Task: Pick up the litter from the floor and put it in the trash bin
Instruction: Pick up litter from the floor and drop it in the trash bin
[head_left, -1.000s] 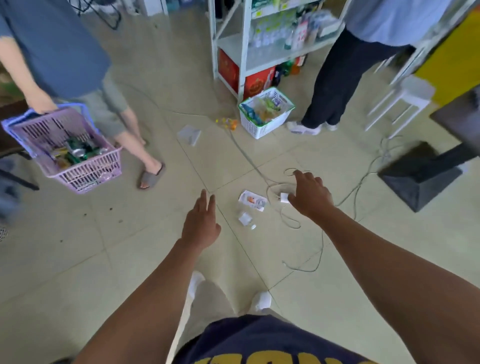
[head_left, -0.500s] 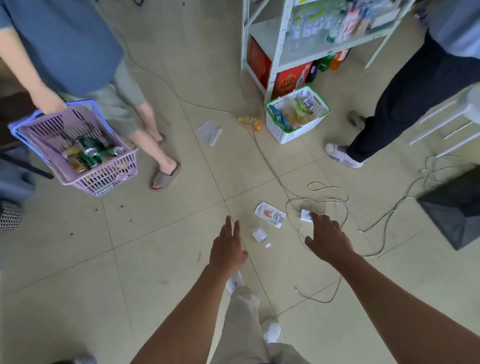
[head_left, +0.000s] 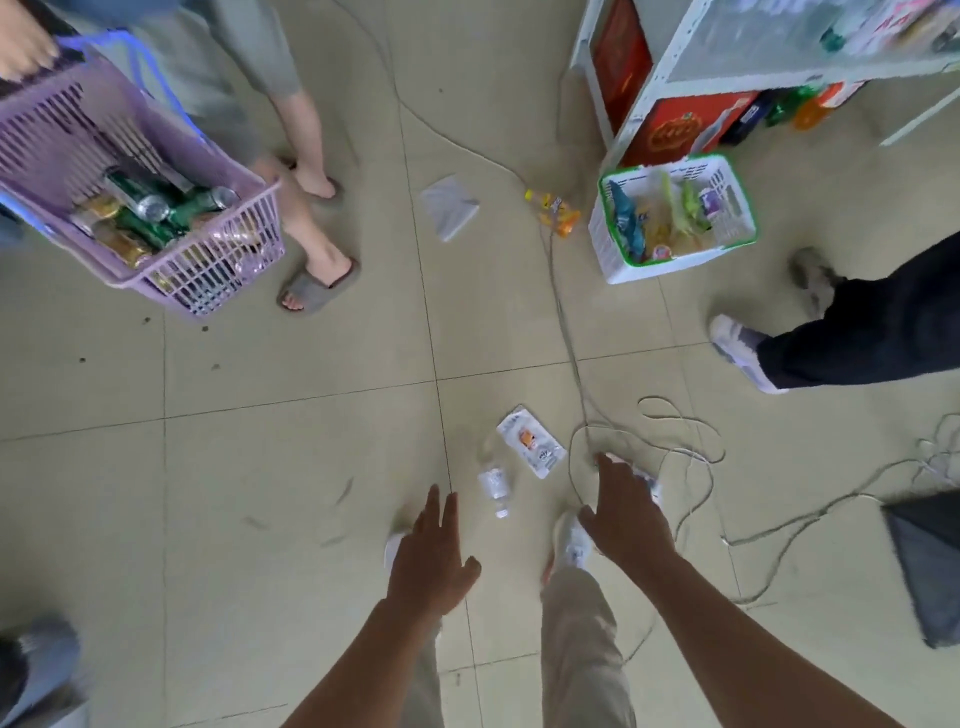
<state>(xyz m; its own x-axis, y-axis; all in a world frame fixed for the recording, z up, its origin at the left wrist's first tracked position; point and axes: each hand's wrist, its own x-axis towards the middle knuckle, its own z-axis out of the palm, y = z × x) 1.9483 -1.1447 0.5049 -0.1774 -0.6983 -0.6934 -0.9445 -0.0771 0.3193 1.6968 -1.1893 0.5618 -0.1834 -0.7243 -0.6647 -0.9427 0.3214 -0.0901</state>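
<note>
Head cam, looking down at tiled floor. Landmark: white wrapper (head_left: 530, 442) w/ orange print, lying flat on the tile just ahead of the person's feet.

Left hand (head_left: 432, 558) is spread flat, fingers together, palm down, holding nothing, nearer the camera than the wrapper and to its left. Right hand (head_left: 623, 512) is also open, fingers loosely extended, just right of the wrapper, over a small white piece (head_left: 649, 483) it partly hides; can't tell if it's touching.

Small crumpled clear bit (head_left: 493, 483) sits just beside the wrapper, camera side. Gray cable (head_left: 680, 452) loops right of the wrapper, under the right hand. Farther off: folded white paper (head_left: 449, 207), yellow-orange packet (head_left: 555, 212), and white basket w/ green rim (head_left: 608, 244) holding trash, up-right by a white shelf (head_left: 654, 88).

Bystander in gray slippers (head_left: 319, 286) w/ purple basket (head_left: 208, 270) of cans stands far-left; another's dark trouser leg (head_left: 872, 332) is to the right.
</note>
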